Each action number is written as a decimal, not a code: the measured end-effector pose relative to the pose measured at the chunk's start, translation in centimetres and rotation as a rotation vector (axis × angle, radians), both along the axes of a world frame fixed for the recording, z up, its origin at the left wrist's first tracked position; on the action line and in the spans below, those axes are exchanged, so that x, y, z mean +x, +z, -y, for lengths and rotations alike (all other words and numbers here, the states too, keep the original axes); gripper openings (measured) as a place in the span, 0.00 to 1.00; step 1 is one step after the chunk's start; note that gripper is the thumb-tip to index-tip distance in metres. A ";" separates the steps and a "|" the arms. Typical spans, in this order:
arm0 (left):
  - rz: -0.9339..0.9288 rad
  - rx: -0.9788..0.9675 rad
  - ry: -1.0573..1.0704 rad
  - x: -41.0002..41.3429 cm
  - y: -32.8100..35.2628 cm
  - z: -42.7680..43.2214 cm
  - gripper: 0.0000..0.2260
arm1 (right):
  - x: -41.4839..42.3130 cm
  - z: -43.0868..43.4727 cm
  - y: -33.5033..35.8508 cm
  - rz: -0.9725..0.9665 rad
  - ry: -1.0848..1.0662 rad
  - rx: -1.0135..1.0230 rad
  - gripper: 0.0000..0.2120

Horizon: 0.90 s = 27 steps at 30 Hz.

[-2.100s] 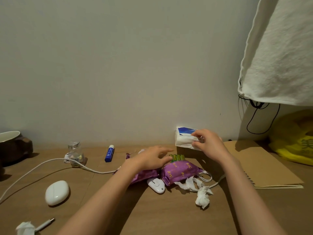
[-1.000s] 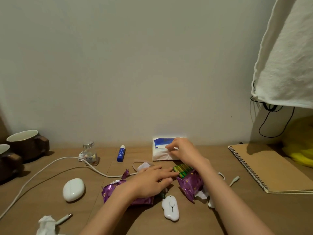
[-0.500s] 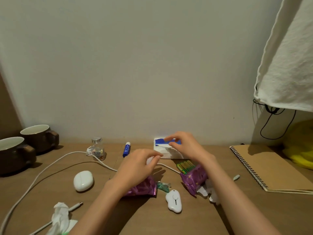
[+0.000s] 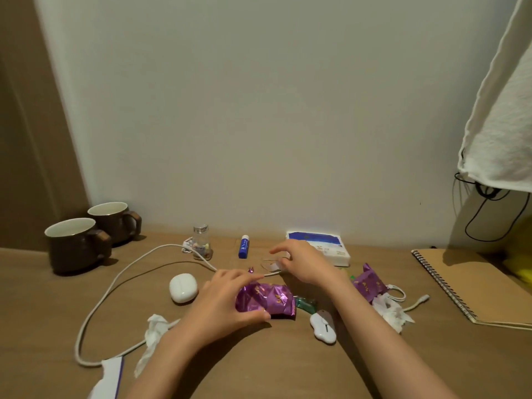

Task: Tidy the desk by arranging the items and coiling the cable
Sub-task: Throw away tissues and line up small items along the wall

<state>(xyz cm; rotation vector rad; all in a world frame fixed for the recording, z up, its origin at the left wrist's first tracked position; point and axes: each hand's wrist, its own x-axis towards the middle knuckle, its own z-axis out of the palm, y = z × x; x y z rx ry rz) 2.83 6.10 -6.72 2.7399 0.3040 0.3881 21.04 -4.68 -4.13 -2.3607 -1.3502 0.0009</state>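
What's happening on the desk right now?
A person is mid-tidy. The left hand grips a crinkled purple foil packet on the brown wooden desk. The right hand is at the near end of the long white cable, in front of the blue-and-white tissue pack; its grip is unclear. The cable lies uncoiled.

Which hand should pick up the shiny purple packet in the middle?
Left. The left hand holds the purple packet, thumb and fingers either side; the right hand is farther back by the tissue pack.
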 end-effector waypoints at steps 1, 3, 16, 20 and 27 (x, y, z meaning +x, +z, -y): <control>-0.022 0.019 -0.001 -0.1 -0.4 -0.1 0.38 | 0.0 -0.5 -0.6 -0.012 -0.020 -0.011 0.16; -0.034 0.015 -0.003 -0.2 -0.9 -0.2 0.38 | 0.1 -1.3 -1.8 -0.021 -0.046 -0.044 0.17; 0.263 -0.183 -0.015 -0.2 -0.5 -1.3 0.23 | -0.1 -0.9 -2.1 -0.022 -0.127 0.182 0.10; 0.436 -0.365 0.080 -0.7 0.6 -1.6 0.21 | -1.3 0.6 0.8 -0.095 -0.125 0.412 0.09; 0.658 -0.799 0.180 -6.3 4.2 -0.6 0.17 | -7.5 4.3 5.5 -0.114 0.003 0.547 0.07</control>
